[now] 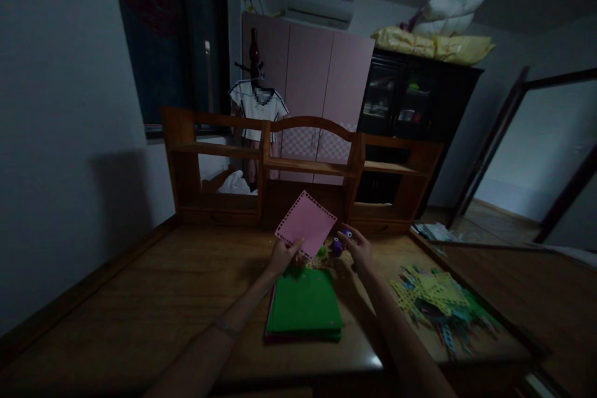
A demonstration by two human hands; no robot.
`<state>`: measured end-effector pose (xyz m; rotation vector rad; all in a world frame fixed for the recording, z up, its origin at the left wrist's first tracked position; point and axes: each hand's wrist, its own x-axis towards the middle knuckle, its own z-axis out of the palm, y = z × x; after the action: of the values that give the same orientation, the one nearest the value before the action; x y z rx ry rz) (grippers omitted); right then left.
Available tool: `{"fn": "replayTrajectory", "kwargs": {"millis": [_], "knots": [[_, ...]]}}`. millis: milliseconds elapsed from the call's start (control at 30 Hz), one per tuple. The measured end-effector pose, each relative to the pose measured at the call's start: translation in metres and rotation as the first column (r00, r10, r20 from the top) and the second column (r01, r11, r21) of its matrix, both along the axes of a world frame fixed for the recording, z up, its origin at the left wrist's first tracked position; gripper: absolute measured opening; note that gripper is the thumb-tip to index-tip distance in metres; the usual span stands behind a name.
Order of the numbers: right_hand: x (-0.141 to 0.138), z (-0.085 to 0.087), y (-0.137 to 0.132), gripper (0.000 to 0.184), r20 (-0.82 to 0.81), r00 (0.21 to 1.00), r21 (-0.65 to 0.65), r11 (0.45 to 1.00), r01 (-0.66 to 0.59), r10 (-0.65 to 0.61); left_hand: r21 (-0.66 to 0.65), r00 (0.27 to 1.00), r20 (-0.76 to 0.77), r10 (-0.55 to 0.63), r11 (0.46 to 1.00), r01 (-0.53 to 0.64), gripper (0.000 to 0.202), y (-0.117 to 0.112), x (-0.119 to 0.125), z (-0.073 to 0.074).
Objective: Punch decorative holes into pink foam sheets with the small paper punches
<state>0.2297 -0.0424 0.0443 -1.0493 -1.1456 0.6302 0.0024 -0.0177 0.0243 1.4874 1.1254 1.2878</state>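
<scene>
My left hand (pixel 284 256) pinches a pink square sheet (pixel 306 224) by its lower edge, holding it up tilted above the desk. Rows of small holes run along the sheet's edges. In the fingers of my right hand (pixel 358 249), just right of the sheet, is a small purple object with a white spot (pixel 347 233); its kind is too small to make out. A second purple object (pixel 336 247) lies beside those fingers. Near the sheet's lower corner is a small bright green item (pixel 321 250). A stack of green sheets (pixel 305 301) rests on the desk below my hands.
A loose pile of yellow and green perforated pieces (pixel 438 292) lies on the right of the wooden desk (pixel 186 286). At the desk's back stands a wooden shelf unit (pixel 312 166). Behind are a pink wardrobe (pixel 308 68) and a dark cabinet (pixel 429 99).
</scene>
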Motion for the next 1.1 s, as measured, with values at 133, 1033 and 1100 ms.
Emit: {"fn": "replayTrajectory", "kwargs": {"millis": [133,1033,1100], "knots": [[-0.002,-0.014,0.001,0.051,-0.101,0.993,0.015,0.998,-0.063,0.064,0.104,0.999,0.012,-0.041,0.994,0.039,0.038,0.005,-0.001,-0.007],[-0.018,-0.011,-0.013,0.039,-0.074,0.985,-0.024,0.987,-0.158,0.156,0.263,0.984,-0.155,0.086,0.964,-0.043,0.034,0.015,-0.011,-0.014],[-0.018,-0.010,-0.013,0.039,-0.070,0.986,-0.030,0.988,-0.153,0.151,0.250,0.985,-0.161,0.066,0.968,-0.024,0.034,0.014,-0.011,-0.013]]}}
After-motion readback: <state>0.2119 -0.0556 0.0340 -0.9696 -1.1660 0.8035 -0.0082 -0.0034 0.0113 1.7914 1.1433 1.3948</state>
